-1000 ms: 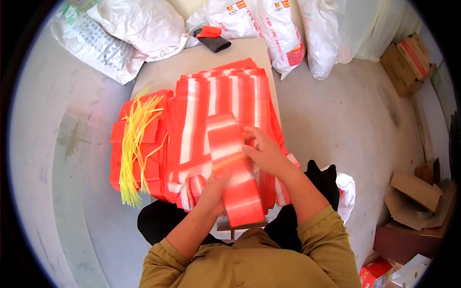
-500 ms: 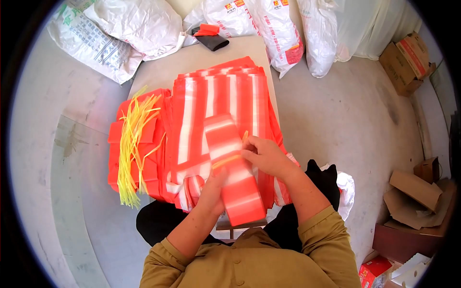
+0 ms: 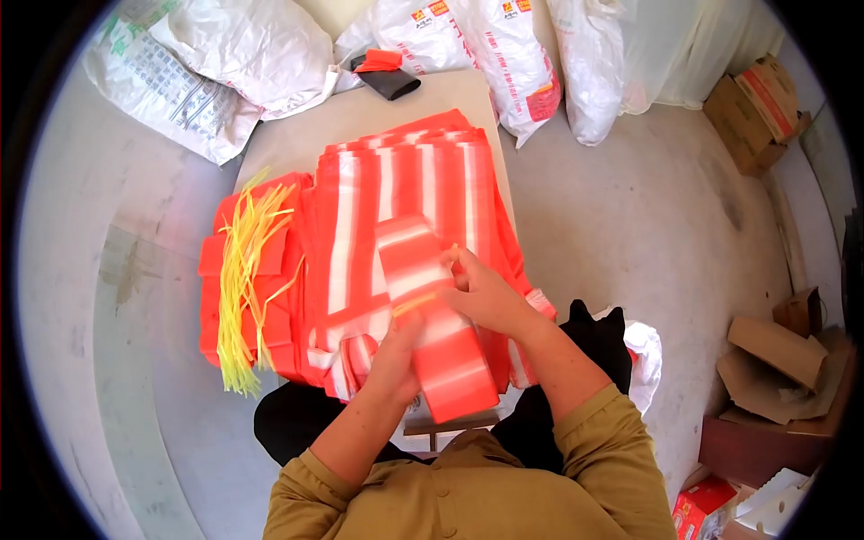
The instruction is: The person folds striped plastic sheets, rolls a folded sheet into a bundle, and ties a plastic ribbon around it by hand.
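A folded bundle of red-and-white striped plastic bags (image 3: pixel 454 364) lies slanted over a larger stack. A narrow yellow strip (image 3: pixel 416 303) crosses its middle. My left hand (image 3: pixel 396 360) grips the bundle's left edge, thumb near the strip. On the other side, my right hand (image 3: pixel 486 292) has its fingers pinched around the yellow strip's end, which sticks up above the fingertips. Beneath is the wide stack of striped plastic bags (image 3: pixel 351 207), its handle ends gathered toward me. Loose yellow strips (image 3: pixel 241 288) lie on folded red plastic (image 3: pixel 211 301) at the left.
The stacks rest on a beige table (image 3: pixel 283 144). At its far edge lie a black item (image 3: pixel 393 85) and a small red piece (image 3: pixel 379 59). White woven sacks (image 3: pixel 247 54) stand behind. Cardboard boxes (image 3: pixel 751 117) sit on the floor to the right.
The view has shifted slightly. My right hand and the strip end have moved a little left; my left hand keeps its grip on the bundle.
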Available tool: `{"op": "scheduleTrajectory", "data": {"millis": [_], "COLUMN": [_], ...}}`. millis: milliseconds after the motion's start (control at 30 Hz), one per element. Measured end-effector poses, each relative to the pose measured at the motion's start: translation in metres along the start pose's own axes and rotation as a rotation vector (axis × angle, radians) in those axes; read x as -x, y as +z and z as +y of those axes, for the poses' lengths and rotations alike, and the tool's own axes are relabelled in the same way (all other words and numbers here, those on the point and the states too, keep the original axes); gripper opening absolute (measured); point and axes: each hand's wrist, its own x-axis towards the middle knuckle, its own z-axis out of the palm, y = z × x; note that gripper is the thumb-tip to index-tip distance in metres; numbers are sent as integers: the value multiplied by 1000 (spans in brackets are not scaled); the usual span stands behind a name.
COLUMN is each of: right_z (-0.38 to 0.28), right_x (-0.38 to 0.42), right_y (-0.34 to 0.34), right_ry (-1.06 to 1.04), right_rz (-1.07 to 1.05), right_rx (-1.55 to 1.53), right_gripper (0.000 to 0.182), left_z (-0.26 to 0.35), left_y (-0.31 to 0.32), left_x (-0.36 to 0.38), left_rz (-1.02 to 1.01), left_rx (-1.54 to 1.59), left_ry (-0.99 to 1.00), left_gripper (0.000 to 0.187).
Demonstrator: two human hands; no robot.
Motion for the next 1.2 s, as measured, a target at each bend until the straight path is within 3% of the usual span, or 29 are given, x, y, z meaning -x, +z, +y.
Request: {"op": "scheduleTrajectory", "data": {"millis": [67, 167, 367, 567, 700, 833, 1033, 1133, 1200], "right_z": [1, 6, 24, 6, 23, 36, 28, 11, -5], "right_x": [0, -5, -15, -4, -8, -2, 13, 25, 44], "right_y": [2, 3, -9, -10, -13, -10, -18, -25, -41], "right_ry": [-53, -182, -120, -53, -107, -206, -248, -280, -303], "right_rz": [-14, 92, 159, 123, 102, 64, -151, -26, 101], "right_rx": [-158, -222, 125, -166, 122, 145, 134, 65, -170], "right_gripper": [54, 57, 69, 74, 80, 84, 76, 72, 71], "left_z": [0, -13, -30, -33, -30, -29, -45, -47, -46], "left_y": [7, 0, -2, -8, -7, -6, 7, 5, -16], "left_x": [5, 13, 24, 22, 27, 29, 41, 59, 63], "left_rz": [49, -45, -61, -43, -64, -10, -139, -270, -393], "left_rx": [-25, -91, -123, -173, -169, -170, -242, -354, -527], "left_ry": [2, 2, -129, -96, -98, -55, -53, -188, -324], "left_gripper": [49, 53, 48, 48, 49, 49, 52, 51, 50]}}
